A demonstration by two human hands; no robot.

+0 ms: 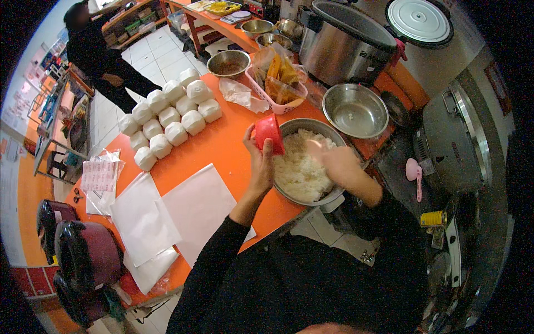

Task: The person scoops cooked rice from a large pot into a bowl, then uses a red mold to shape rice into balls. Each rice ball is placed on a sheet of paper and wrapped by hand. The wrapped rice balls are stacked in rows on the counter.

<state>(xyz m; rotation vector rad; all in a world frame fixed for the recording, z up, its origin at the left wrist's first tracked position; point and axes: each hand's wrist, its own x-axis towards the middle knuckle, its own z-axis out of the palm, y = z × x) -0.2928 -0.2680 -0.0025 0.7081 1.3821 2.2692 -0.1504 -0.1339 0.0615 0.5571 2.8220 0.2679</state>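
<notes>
My left hand [263,167] holds a small red plastic bowl [267,131] tilted at the left rim of a large metal pot [288,196]. Cooked white rice [298,175] fills much of that pot. Over the rice, my right hand [340,165] is blurred by motion, its fingers closed around what looks like a pale serving spoon or paddle [315,148]. The utensil's exact shape is smeared. Left of my forearm lie white wrapping sheets [200,200] on the orange table [217,146]. Beyond them stand several white paper-wrapped parcels [169,117] in rows.
A pink basket [288,106] with filled plastic bags and a steel basin [354,110] stand behind the pot. A large cooker [346,54] is farther back. A pink ladle [414,175] lies at right. Lidded maroon containers [96,254] stand at left. Another person [100,54] stands across the table.
</notes>
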